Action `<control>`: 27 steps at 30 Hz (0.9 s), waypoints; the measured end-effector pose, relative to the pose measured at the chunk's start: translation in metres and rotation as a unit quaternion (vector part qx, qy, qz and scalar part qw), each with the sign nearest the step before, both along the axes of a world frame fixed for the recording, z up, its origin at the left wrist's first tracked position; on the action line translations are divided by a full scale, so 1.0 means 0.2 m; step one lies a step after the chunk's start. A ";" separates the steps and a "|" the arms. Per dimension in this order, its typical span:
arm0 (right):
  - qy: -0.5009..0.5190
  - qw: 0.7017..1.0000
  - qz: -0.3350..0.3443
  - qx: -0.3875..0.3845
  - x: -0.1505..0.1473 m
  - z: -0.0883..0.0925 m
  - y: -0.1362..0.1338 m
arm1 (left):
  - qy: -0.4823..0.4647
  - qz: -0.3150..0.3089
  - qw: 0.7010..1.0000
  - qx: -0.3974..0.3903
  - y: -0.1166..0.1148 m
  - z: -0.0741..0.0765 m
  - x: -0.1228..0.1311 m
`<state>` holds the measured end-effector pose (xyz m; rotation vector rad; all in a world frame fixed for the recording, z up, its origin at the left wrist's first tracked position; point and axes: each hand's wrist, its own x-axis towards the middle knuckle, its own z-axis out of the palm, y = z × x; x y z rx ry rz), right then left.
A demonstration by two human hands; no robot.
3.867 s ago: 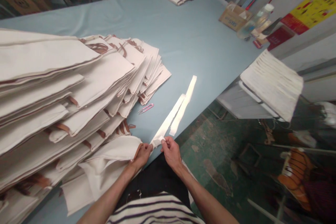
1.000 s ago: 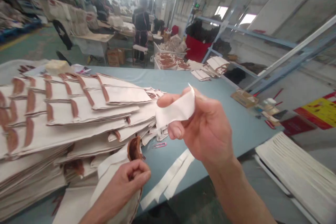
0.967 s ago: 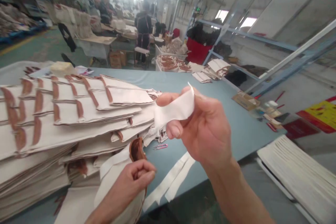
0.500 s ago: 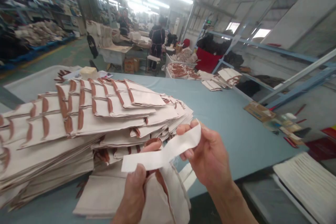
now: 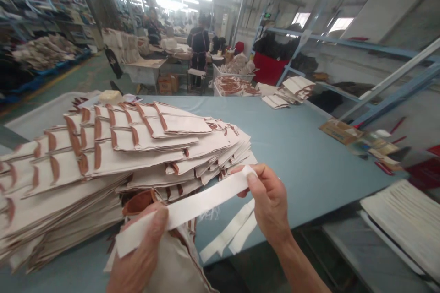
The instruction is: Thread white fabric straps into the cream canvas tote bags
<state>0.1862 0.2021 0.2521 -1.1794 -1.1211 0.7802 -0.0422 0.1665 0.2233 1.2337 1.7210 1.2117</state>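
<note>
A white fabric strip [image 5: 206,196] stretches nearly straight between my two hands. My left hand [image 5: 139,249] pinches it near one end, with the thumb on top. The other end sits between the thumb and fingers of my right hand [image 5: 266,197]. Beneath the strip, by my left hand, is a cream cloth bag piece [image 5: 172,261] with brown trim; whether my left hand also grips it I cannot tell. Two more white strips [image 5: 232,231] lie on the table's near edge below my right hand, with loose threads [image 5: 210,213] beside them.
Large overlapping stacks of cream pieces with brown edging [image 5: 137,160] cover the left of the blue-green table [image 5: 292,155]. A small cream pile [image 5: 288,91] lies at the back. A cardboard box [image 5: 340,132] sits at right. White folded cloth [image 5: 405,224] is at lower right. People work beyond.
My hands have moved apart, pulling the slack, bent strip out straight. My left hand went left and down along with the bag piece, uncovering the strips on the table.
</note>
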 end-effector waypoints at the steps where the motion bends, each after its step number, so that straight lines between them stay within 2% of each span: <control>1: 0.004 1.000 -0.011 -0.013 0.02 -0.03 0.00 | -0.041 -0.027 0.999 -0.019 -0.01 0.02 0.00; 4: 0.061 0.996 -0.010 -0.064 0.06 -0.14 0.00 | -0.186 -0.092 0.976 -0.072 -0.03 0.09 0.01; 6: 0.109 0.989 0.013 -0.102 0.07 -0.24 -0.02 | -0.217 -0.063 0.972 -0.072 -0.03 0.13 0.03; 9: 0.131 0.976 0.043 -0.166 0.06 -0.38 -0.09 | -0.192 0.023 0.979 -0.063 -0.02 0.17 0.06; 12: 0.101 0.970 0.058 -0.213 0.01 -0.49 -0.17 | -0.162 0.078 0.982 -0.065 0.00 0.17 0.07; 15: 0.084 0.967 0.066 -0.233 -0.06 -0.60 -0.26 | -0.134 0.095 0.986 -0.032 0.01 0.18 0.07; 19: 0.045 0.967 0.119 -0.220 -0.11 -0.72 -0.31 | -0.117 0.080 0.990 -0.015 0.01 0.21 0.08; 21: 0.007 0.970 0.115 -0.213 -0.09 -0.73 -0.29 | -0.095 0.063 0.993 -0.010 -0.01 0.22 0.08; 23: -0.021 0.975 0.086 -0.203 -0.05 -0.67 -0.24 | -0.067 0.044 0.997 -0.004 -0.02 0.23 0.08; 25: -0.037 0.984 0.068 -0.162 -0.02 -0.54 -0.17 | -0.043 0.024 0.999 0.002 -0.03 0.23 0.09; 27: -0.056 0.990 0.095 -0.090 -0.03 -0.36 -0.10 | -0.032 -0.002 0.999 0.004 -0.04 0.23 0.11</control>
